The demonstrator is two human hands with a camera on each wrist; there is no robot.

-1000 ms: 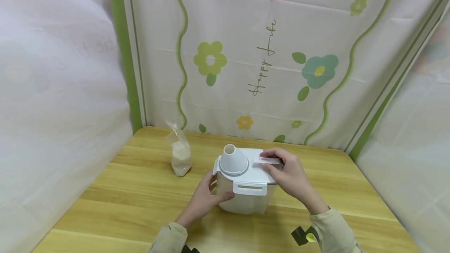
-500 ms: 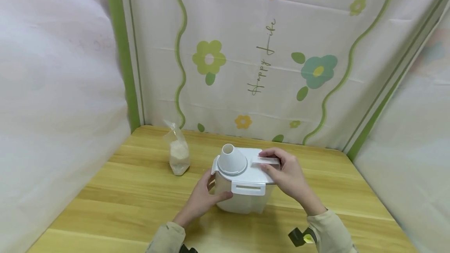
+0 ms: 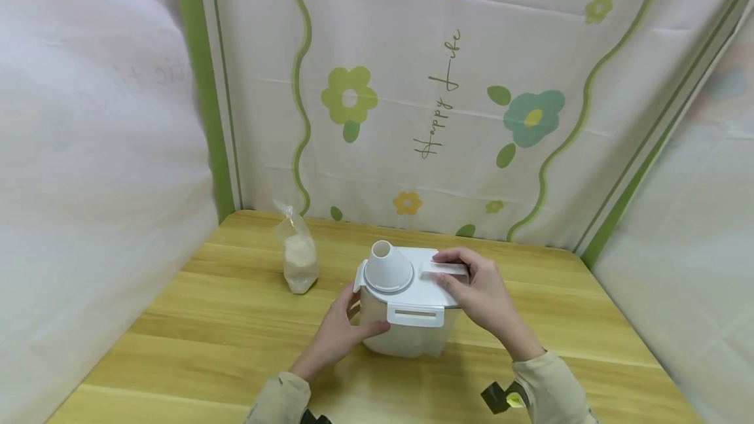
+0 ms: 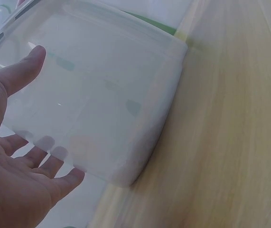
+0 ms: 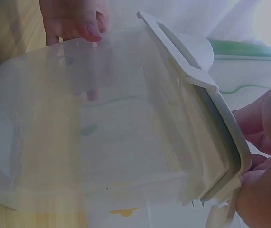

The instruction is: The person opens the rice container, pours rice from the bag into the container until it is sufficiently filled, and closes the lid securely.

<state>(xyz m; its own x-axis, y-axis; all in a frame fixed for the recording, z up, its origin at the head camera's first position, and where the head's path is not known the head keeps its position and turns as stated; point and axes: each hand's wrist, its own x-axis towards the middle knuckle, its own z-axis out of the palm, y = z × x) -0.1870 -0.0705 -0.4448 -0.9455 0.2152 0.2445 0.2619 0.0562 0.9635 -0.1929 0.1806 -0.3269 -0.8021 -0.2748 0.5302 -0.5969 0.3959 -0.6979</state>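
Note:
A translucent plastic storage container [image 3: 403, 340] stands on the wooden table, its white lid [image 3: 421, 294] seated on top. On the lid's left part sits a white cone-shaped spout [image 3: 387, 272] with an open tip. My left hand [image 3: 336, 339] holds the container's left side; in the left wrist view the thumb lies across one face of the container [image 4: 102, 104] and the fingers wrap the opposite edge. The white handle [image 3: 443, 269] on the lid's right part is pinched between the thumb and fingers of my right hand [image 3: 485, 293]. A side clip [image 3: 415, 315] stands out from the lid's near edge.
Behind and left of the container, a clear bag [image 3: 301, 260] of pale grains stands on the wooden table [image 3: 235, 319]. White curtains with flower prints [image 3: 412, 116] close in the table at the back and both sides.
The head view has shifted very slightly. Both hands keep the same grip, and the container and bag stay in place.

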